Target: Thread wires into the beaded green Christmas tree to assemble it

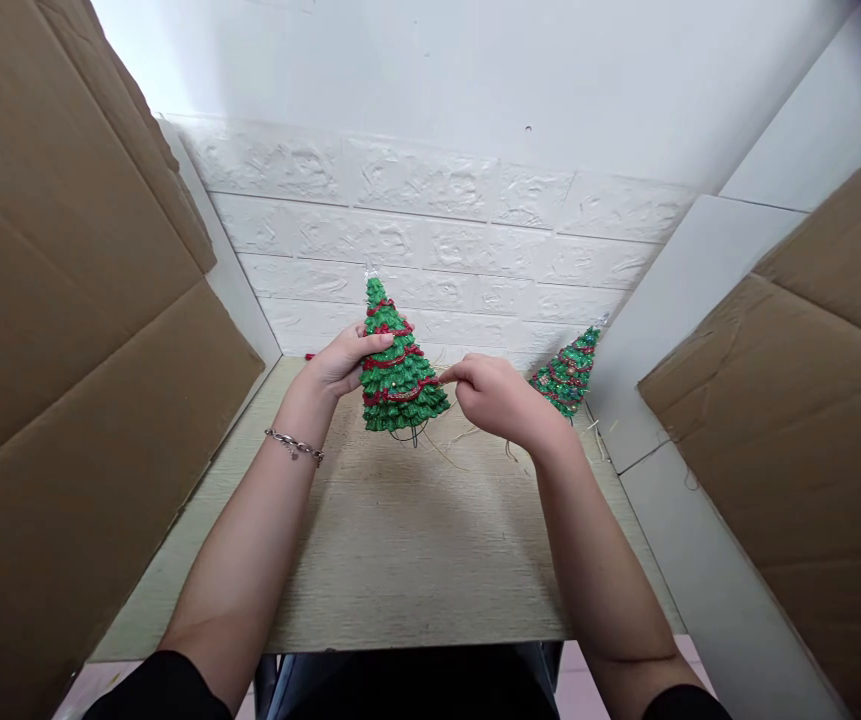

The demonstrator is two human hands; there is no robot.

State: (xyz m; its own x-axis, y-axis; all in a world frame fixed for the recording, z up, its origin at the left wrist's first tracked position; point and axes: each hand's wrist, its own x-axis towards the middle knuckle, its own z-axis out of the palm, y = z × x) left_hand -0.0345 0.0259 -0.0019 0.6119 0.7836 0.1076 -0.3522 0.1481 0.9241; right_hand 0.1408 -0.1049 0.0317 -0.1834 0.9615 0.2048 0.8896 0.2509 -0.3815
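Observation:
A small green artificial Christmas tree [400, 372], wound with red garland and tipped with a clear topper, is tilted slightly above the table. My left hand [349, 362] grips it from the left side, thumb across the front and the other fingers hidden behind. Thin dark wire loops show under its base. At the tree's lower right edge, the index finger of my right hand [488, 392] reaches to the red garland and seems to touch it. The other fingers of that hand are curled in; whether they hold anything small is hidden.
A second decorated Christmas tree [569, 375] leans at the back right, partly behind my right wrist. Thin straw-like strands [445, 455] lie on the wooden table [415, 560]. Cardboard panels [85, 300] flank both sides, and a white brick-patterned wall [422, 240] stands behind.

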